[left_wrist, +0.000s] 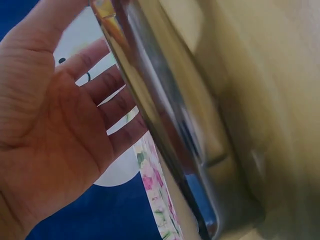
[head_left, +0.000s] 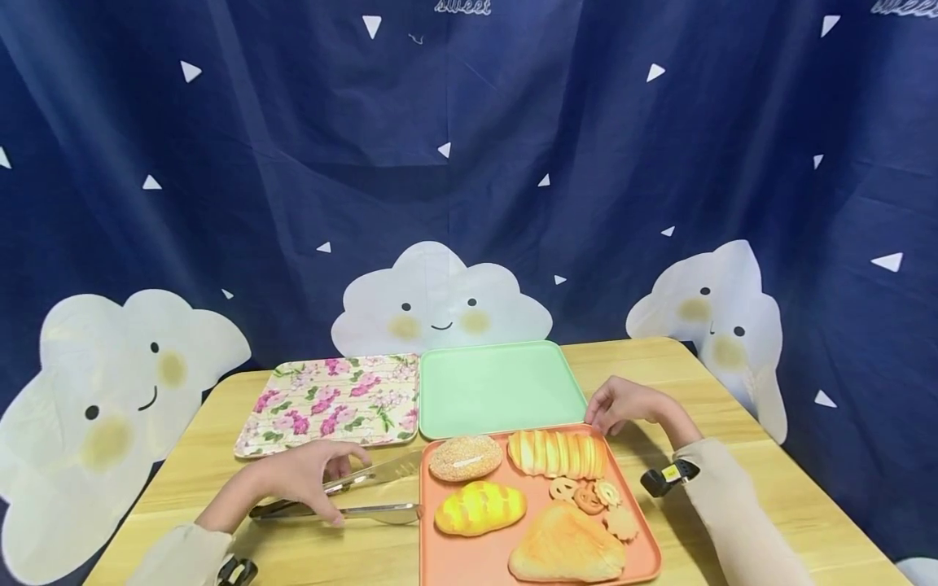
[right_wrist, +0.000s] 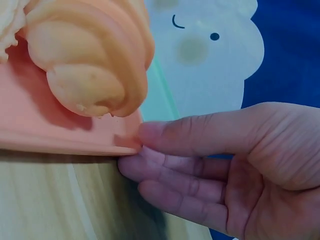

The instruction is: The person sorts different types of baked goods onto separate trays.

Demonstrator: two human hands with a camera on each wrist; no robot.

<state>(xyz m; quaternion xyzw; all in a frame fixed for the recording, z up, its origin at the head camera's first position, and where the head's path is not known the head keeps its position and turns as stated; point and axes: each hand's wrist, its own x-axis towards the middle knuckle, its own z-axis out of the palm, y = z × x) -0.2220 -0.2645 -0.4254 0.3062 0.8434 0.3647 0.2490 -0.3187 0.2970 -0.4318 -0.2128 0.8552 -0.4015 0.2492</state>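
On the left, my left hand holds a pair of metal tongs, thumb on one arm and fingers at the other. Up close in the left wrist view, the tongs look blurred, and the fingers reach behind them. My right hand pinches the far right corner of an orange tray; the thumb lies on the rim, with fingertips below. Several bread pieces lie on this tray: a seeded bun, a yellow loaf, a ridged loaf and a triangular bread.
Small cookies lie along the orange tray's right side. Behind it is a green tray, with a floral tray to that one's left. Everything rests on a wooden table before a dark blue curtain with clouds.
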